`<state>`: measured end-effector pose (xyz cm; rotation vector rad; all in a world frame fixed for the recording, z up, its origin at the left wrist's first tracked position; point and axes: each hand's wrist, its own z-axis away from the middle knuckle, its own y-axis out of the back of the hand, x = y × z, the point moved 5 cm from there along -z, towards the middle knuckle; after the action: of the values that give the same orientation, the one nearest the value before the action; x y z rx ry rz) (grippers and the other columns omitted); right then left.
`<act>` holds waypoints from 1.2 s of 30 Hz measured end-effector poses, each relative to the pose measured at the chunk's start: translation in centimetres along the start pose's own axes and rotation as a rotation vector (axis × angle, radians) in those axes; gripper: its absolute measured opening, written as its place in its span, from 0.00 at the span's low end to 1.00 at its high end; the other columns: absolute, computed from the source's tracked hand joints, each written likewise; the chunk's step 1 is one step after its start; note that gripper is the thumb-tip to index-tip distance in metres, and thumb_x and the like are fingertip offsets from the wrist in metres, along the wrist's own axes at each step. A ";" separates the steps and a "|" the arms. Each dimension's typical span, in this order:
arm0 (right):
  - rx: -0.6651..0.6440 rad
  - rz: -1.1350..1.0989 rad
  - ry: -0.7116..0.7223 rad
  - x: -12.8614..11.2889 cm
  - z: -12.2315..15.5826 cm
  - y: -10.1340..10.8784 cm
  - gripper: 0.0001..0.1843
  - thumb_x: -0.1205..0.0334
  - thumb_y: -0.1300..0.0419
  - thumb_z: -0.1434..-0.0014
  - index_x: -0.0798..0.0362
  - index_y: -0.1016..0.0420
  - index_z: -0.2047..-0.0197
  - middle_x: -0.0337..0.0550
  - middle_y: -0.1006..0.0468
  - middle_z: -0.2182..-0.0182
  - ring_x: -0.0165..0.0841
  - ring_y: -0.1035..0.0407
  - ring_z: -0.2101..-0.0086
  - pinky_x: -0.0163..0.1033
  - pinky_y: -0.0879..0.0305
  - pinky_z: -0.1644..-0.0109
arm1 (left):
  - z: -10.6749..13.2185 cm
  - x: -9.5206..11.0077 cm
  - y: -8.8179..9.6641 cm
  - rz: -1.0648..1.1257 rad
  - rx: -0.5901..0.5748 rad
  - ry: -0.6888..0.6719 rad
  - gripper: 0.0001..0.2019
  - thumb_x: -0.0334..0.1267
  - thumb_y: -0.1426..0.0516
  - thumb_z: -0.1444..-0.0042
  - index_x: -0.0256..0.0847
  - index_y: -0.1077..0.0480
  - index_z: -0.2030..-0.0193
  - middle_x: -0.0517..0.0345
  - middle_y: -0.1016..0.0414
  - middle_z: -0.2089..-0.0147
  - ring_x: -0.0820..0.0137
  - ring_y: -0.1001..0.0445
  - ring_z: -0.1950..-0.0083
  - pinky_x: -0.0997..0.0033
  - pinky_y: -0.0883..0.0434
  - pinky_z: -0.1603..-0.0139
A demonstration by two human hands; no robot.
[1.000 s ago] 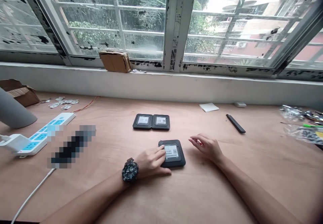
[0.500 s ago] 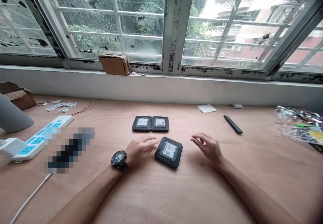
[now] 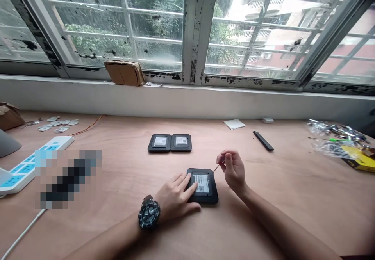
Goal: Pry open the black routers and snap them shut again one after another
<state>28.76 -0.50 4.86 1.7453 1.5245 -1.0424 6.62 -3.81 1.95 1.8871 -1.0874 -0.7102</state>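
A black square device [image 3: 202,197] with rounded corners and a white label lies flat on the wooden table. My left hand [image 3: 177,193], with a black watch on its wrist, rests on the device's left side, fingers spread over its top and the thumb along the near edge. Just right of the device, my right hand [image 3: 234,168] is closed in a pinch. From its fingers a thin brownish strand or stick [image 3: 216,169] runs to the device's upper right corner; I cannot tell which it is. Two similar devices, a left one [image 3: 159,149] and a right one [image 3: 181,149], lie side by side farther back.
A white power strip [image 3: 63,142] and a pixelated dark item [image 3: 68,180] lie left. Behind them are several small whitish pieces [image 3: 61,123]. Toward the right are a white paper square [image 3: 234,124], a black bar [image 3: 263,141], plastic bags [image 3: 331,148] and a yellow box [image 3: 357,158].
My left hand has moved right onto the device, which now lies straighter and nearer me. My right hand has closed in a pinch on the thin strand or stick. The view has shifted slightly right.
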 end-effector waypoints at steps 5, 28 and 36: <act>-0.076 0.124 0.112 0.9 0.4 -0.3 0.08 0.53 0.48 0.27 0.47 0.32 0.55 0.39 0.26 0.69 0.31 0.33 0.71 0.35 0.37 0.72 | 0.1 0.2 -0.3 -0.022 0.019 0.002 0.32 0.63 0.44 0.37 0.34 0.25 0.42 0.33 0.23 0.43 0.48 0.21 0.43 0.47 0.25 0.41; -0.400 0.019 -0.184 -0.5 -0.8 -1.4 0.23 0.43 0.51 0.28 0.49 0.31 0.42 0.40 0.24 0.69 0.27 0.43 0.79 0.36 0.39 0.75 | 0.2 -6.3 1.2 0.223 -0.168 0.117 0.35 0.65 0.44 0.38 0.40 0.31 0.35 0.44 0.28 0.35 0.51 0.30 0.34 0.52 0.31 0.34; -0.053 0.151 0.130 -2.0 0.3 -3.1 0.10 0.52 0.47 0.28 0.47 0.32 0.58 0.40 0.26 0.70 0.31 0.34 0.74 0.36 0.37 0.74 | 1.7 -6.3 -0.9 0.273 -0.352 0.160 0.47 0.71 0.47 0.40 0.44 0.50 0.23 0.40 0.51 0.23 0.45 0.49 0.24 0.40 0.47 0.28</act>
<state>25.54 -1.23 6.62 1.8896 1.4581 -0.8207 2.67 1.34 0.76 1.4383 -1.0179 -0.5424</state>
